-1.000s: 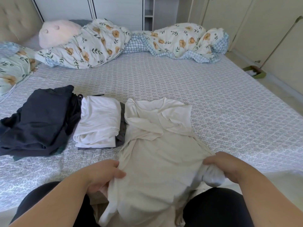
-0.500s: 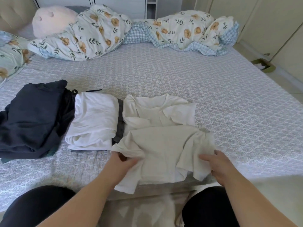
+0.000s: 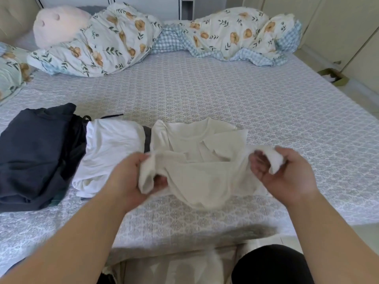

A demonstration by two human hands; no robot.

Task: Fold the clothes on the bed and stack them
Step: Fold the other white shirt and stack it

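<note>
A cream T-shirt lies on the bed near its front edge, neckline pointing away from the person toward the far side, its long axis running front to back. The lower part is lifted and doubled up toward the collar. The left hand grips the bunched left end of the raised hem, fingers curled around the cloth. The right hand pinches the right end, a wad of fabric between thumb and fingers. The two hands are well apart, the cloth sagging between them.

Just left of the shirt, touching it, sits one folded white garment on top of a grey piece. Further left lies one pile of dark navy clothes. One floral duvet is bunched along the far side, with one pink plush toy beside it.
</note>
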